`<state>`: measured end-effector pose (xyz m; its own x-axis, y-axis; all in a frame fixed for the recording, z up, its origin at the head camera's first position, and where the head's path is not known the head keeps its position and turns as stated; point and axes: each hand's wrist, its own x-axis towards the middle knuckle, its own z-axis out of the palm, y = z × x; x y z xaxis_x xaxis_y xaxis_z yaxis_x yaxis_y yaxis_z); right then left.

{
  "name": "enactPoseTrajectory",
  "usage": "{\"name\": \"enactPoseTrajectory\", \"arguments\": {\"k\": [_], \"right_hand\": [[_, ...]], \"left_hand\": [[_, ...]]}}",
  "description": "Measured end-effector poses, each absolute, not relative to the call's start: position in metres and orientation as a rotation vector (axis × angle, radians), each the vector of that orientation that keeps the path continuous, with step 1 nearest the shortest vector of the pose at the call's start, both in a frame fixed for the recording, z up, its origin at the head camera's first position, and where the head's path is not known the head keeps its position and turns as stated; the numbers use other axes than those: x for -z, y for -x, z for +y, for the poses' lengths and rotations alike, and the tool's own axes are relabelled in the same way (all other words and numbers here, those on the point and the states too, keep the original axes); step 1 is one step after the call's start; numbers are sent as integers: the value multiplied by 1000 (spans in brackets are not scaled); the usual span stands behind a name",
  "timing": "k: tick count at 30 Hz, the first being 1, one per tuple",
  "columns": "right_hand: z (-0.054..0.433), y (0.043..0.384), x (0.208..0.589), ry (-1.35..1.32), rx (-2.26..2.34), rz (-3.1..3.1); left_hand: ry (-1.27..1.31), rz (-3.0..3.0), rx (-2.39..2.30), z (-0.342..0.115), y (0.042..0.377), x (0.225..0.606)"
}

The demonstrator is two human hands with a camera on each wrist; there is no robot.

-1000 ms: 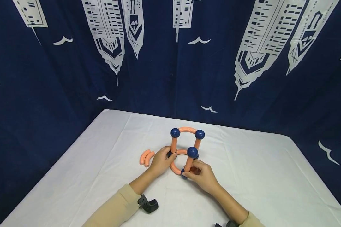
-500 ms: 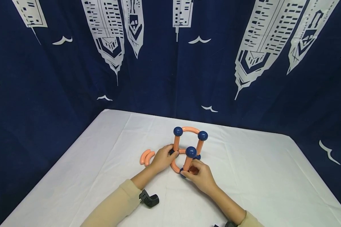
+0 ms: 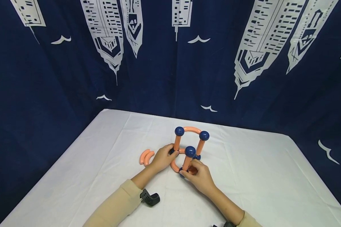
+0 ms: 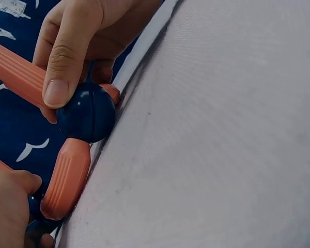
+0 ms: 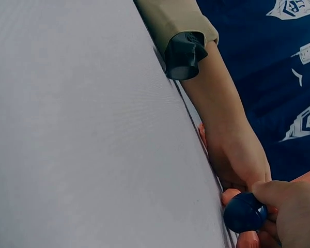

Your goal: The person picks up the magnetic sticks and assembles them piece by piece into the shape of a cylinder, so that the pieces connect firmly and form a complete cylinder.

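Note:
Between the two hands stands a building-toy frame of blue balls and orange sticks. Its base is a ring of curved sticks [image 3: 174, 165]. Several uprights rise from it, with blue balls on top. A curved stick [image 3: 192, 129] joins the two rear top balls; the front top ball [image 3: 190, 151] carries no stick across. My left hand [image 3: 162, 158] grips the left base joint, thumb over the blue ball [image 4: 88, 113] and the upright's foot [image 4: 20, 75]. My right hand [image 3: 201, 178] pinches the front joint at its blue base ball [image 5: 245, 213]. Fingers partly hide both joints.
Two loose curved orange sticks [image 3: 146, 157] lie on the white tablecloth [image 3: 116, 176], left of my left hand. A black wrist-worn device [image 3: 150, 198] hangs by the left sleeve. Behind the table hangs a dark blue curtain [image 3: 159, 82] with white building prints.
The rear top balls have shifted to the right, and the front top ball slightly left, as the frame turns a little. Both hands keep their hold and move only slightly.

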<state>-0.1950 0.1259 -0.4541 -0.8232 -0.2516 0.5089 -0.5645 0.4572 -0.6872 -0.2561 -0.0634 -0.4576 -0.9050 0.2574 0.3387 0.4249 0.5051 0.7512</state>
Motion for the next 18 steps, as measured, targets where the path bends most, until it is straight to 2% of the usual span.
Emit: {"name": "enactPoseTrajectory", "arguments": {"k": [18], "right_hand": [[125,197,458,-745,-1286,-2321]], "left_hand": [[574,-2618,1392,-67,250,450]]}}
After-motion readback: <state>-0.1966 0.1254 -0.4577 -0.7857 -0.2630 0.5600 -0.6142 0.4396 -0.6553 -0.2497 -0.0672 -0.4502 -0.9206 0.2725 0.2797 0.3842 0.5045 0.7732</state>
